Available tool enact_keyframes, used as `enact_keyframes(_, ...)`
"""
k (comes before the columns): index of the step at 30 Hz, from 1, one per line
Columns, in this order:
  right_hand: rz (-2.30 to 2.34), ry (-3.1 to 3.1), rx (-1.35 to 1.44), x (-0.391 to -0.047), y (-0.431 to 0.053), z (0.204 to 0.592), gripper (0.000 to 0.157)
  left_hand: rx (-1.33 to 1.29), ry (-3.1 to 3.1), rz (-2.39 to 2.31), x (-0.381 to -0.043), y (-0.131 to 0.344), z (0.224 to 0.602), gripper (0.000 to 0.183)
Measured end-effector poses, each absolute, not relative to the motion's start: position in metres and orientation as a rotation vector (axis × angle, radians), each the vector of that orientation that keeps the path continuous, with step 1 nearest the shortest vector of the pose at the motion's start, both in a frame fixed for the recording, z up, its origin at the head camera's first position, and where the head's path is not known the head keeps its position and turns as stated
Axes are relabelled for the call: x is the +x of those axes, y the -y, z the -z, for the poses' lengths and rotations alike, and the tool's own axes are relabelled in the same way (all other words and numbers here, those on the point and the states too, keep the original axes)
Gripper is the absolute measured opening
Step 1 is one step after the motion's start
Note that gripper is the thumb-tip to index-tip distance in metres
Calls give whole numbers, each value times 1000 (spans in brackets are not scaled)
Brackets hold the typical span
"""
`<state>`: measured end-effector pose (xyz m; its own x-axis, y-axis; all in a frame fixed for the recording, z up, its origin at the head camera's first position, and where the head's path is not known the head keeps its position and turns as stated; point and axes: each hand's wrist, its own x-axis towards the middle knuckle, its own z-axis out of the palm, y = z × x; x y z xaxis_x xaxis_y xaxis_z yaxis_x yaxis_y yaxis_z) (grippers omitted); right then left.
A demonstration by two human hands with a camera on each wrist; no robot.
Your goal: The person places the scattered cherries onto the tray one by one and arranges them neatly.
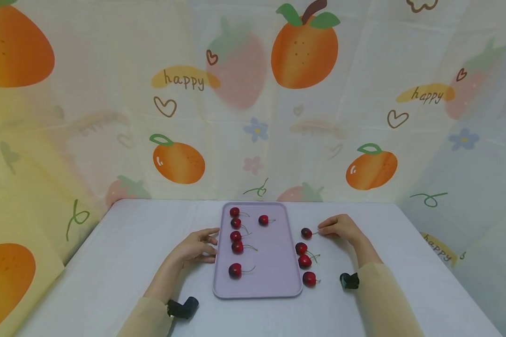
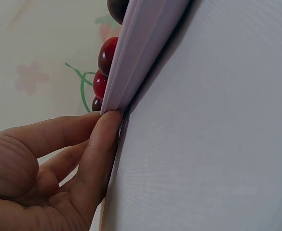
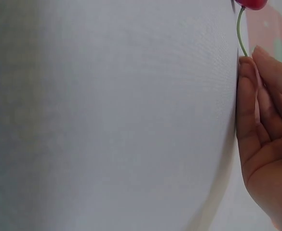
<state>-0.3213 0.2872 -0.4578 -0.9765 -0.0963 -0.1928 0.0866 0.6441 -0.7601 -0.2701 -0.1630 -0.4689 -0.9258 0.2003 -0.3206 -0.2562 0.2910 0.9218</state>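
A lilac tray (image 1: 270,281) lies on the table with several red cherries on it, most in a column along its left side, such as the cherry (image 1: 235,270) nearest the front. My left hand (image 1: 195,246) rests its fingertips and thumb against the tray's left edge; in the left wrist view the thumb (image 2: 100,149) touches the tray's side wall (image 2: 143,43). To the right of the tray, my right hand (image 1: 341,228) pinches the stem of a cherry (image 1: 306,233) between thumb and fingertips. The right wrist view shows this green stem (image 3: 240,33) at the fingertips.
More loose cherries lie along the tray's right edge, among them a cherry (image 1: 305,261) and the frontmost one (image 1: 309,279). The white tabletop (image 1: 152,224) ends at a fruit-printed cloth (image 1: 244,131) behind. Black devices (image 1: 183,308) are worn at both wrists.
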Motion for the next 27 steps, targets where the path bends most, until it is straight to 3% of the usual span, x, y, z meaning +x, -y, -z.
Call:
enact_keyframes(13,1218,-2670,-1,-323,-284,461,23,-57,-2185,-1672,-271,163,470,73)
enact_keyframes(27,1267,-2667,-24,-321,-289,464,26,-47,-2181,-1681,-270,164,469,73)
